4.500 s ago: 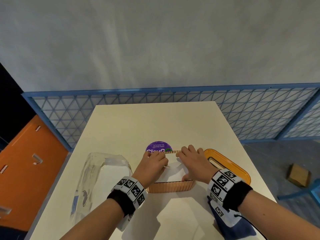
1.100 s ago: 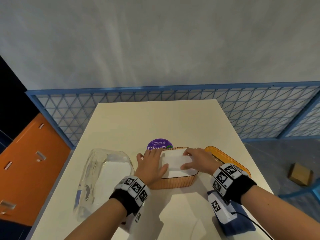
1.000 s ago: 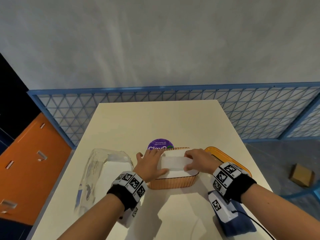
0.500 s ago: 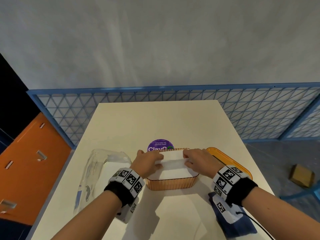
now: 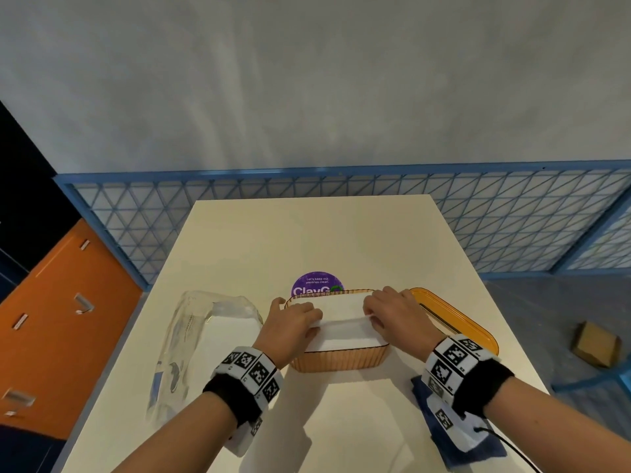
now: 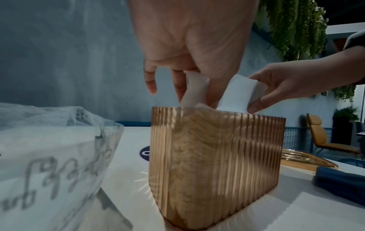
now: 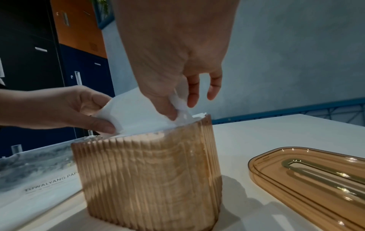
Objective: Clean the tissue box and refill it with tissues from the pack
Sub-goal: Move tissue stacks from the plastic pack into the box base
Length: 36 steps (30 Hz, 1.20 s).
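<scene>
The amber ribbed tissue box (image 5: 341, 359) stands open-topped at the table's middle, filled to the rim with white tissues (image 5: 345, 336). My left hand (image 5: 309, 324) pinches the top tissue (image 6: 194, 89) at the box's left end. At the right end my right hand (image 5: 372, 315) pinches the same sheet (image 7: 178, 103), and its ends rise above the rim. The clear tissue pack (image 5: 208, 332), with tissues still inside, lies left of the box. The box's amber lid (image 5: 459, 324) lies to the right.
A folded blue cloth (image 5: 461, 442) lies at the near right under my right wrist. A purple round sticker (image 5: 317, 284) sits just behind the box. The table's (image 5: 324, 233) far half is bare; a blue mesh railing (image 5: 512, 216) runs behind it.
Both hands were pressing flat on the tissue stack in the box. They have since curled and now pinch the top sheet at both ends, lifting it a little above the rim.
</scene>
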Each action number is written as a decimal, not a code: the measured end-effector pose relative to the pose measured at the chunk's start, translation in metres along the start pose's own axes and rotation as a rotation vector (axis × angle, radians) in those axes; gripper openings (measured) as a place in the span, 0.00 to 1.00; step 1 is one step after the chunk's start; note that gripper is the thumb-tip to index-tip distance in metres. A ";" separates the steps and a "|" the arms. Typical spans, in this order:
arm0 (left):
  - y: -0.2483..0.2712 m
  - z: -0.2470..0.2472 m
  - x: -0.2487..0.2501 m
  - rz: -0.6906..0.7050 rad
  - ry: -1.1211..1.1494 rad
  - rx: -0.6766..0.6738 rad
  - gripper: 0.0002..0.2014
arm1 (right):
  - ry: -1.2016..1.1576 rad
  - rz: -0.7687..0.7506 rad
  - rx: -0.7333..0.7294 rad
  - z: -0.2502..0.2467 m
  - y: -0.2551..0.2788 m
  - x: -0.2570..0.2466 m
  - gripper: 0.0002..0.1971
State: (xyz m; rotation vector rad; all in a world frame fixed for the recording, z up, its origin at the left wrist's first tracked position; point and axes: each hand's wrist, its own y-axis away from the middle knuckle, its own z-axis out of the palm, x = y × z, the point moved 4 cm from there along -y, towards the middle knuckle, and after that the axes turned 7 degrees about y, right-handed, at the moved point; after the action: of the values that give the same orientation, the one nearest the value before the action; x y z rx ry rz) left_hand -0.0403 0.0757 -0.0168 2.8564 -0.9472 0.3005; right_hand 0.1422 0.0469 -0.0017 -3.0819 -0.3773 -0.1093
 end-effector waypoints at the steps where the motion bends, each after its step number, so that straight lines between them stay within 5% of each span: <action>1: -0.001 0.000 -0.001 -0.003 -0.002 0.002 0.11 | 0.000 0.010 0.000 -0.001 -0.001 0.002 0.12; 3: -0.003 0.000 -0.002 -0.007 -0.010 0.019 0.11 | 0.027 0.035 -0.008 -0.001 -0.003 0.007 0.09; 6: -0.004 -0.001 0.002 0.031 -0.023 0.033 0.11 | 0.096 0.011 -0.056 -0.001 0.003 0.007 0.20; 11: 0.004 -0.002 0.009 0.106 -0.075 0.066 0.04 | 0.065 -0.131 -0.013 0.001 0.014 -0.001 0.24; 15: 0.008 0.004 0.009 0.097 -0.057 0.077 0.06 | 0.037 -0.156 -0.024 0.004 0.016 0.001 0.14; 18: 0.007 0.006 0.007 0.048 -0.007 0.009 0.12 | -0.054 -0.087 -0.071 0.010 0.010 0.007 0.03; 25: -0.005 0.010 -0.007 -0.130 0.178 -0.021 0.17 | -0.297 0.148 -0.307 0.012 -0.003 0.020 0.16; 30: -0.009 0.011 -0.001 -0.186 0.046 0.047 0.13 | -0.260 0.217 -0.292 0.019 -0.004 0.022 0.13; 36: -0.007 0.006 0.032 -0.095 -0.168 0.063 0.30 | -0.250 0.292 -0.180 0.020 -0.003 0.016 0.10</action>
State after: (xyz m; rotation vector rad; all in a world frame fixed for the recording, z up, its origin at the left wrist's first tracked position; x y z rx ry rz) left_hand -0.0101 0.0612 -0.0155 3.0112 -0.8388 0.0831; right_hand 0.1583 0.0548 -0.0200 -3.2931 0.0862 0.2668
